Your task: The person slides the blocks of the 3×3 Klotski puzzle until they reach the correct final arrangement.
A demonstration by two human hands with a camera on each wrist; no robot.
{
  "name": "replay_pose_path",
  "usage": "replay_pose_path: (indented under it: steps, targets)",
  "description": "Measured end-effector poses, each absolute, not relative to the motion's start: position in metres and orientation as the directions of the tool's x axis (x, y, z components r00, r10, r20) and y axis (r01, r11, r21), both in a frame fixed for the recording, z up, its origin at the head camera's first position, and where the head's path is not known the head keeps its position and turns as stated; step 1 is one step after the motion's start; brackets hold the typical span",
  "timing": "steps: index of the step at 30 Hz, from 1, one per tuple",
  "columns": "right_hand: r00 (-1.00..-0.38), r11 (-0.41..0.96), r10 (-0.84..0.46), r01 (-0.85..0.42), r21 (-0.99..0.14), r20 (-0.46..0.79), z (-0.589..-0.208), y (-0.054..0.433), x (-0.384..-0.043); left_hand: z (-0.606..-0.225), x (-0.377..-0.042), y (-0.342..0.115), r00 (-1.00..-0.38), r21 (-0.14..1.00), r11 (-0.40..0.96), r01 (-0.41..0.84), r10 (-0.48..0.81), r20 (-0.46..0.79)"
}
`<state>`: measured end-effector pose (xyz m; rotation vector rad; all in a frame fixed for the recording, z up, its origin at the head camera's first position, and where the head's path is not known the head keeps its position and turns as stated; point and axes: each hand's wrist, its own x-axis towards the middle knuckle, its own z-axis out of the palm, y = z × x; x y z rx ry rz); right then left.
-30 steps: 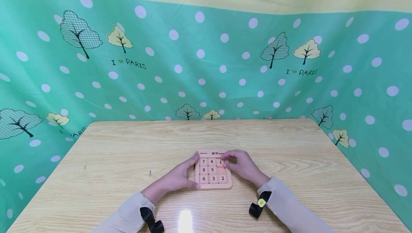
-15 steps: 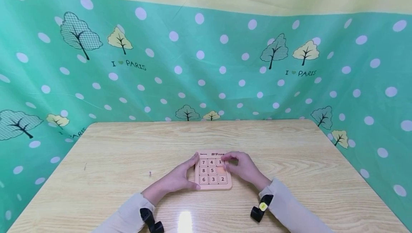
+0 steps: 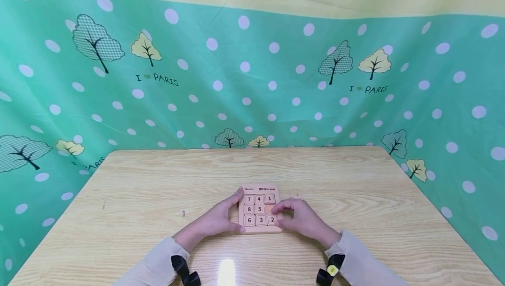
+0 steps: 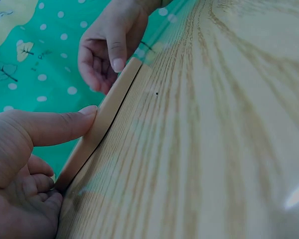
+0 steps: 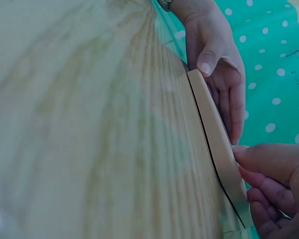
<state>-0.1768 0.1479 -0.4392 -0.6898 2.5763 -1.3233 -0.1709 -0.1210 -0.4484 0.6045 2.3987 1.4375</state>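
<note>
A pink sliding number puzzle [image 3: 260,230] lies flat on the table, its tiles reading 7, 4, 1 in the top row, 8 and 5 in the middle, and 6, 3, 2 at the bottom. The right slot of the middle row has no tile. My left hand [image 3: 218,219] grips the puzzle's left side, thumb at the lower corner and fingers at the upper one. At the right side, my right hand [image 3: 303,221] has its thumb and index fingertips at the 2 tile [image 3: 272,219], the index by its top edge. Both wrist views show the puzzle's edge [image 4: 109,107] from the side.
A wooden table [image 3: 158,176] carries the puzzle, with a small dark mark [image 3: 183,212] to its left. Behind and beside the table hangs a green dotted cloth [image 3: 252,80] with printed trees. Black wrist cameras [image 3: 185,270] sit on both sleeves.
My right hand has moved from the 1 tile toward me, down to the 2 tile, uncovering the 1 tile. The left hand and tile order stay the same.
</note>
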Motion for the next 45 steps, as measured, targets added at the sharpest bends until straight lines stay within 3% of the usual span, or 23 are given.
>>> replay_pose_path:
  steps: [12, 45]
  targets:
    - [-0.856, 0.484, -0.507, -0.381, -0.788, 0.102, -0.442, 0.150, -0.177, -0.447, -0.170, -0.121, -0.872, 0.887, 0.417, 0.200, 0.488, -0.033]
    - [-0.884, 0.514, -0.453, -0.367, -0.775, 0.118, -0.442, 0.140, -0.192, -0.447, -0.171, -0.121, -0.874, 0.885, 0.415, 0.210, 0.485, -0.021]
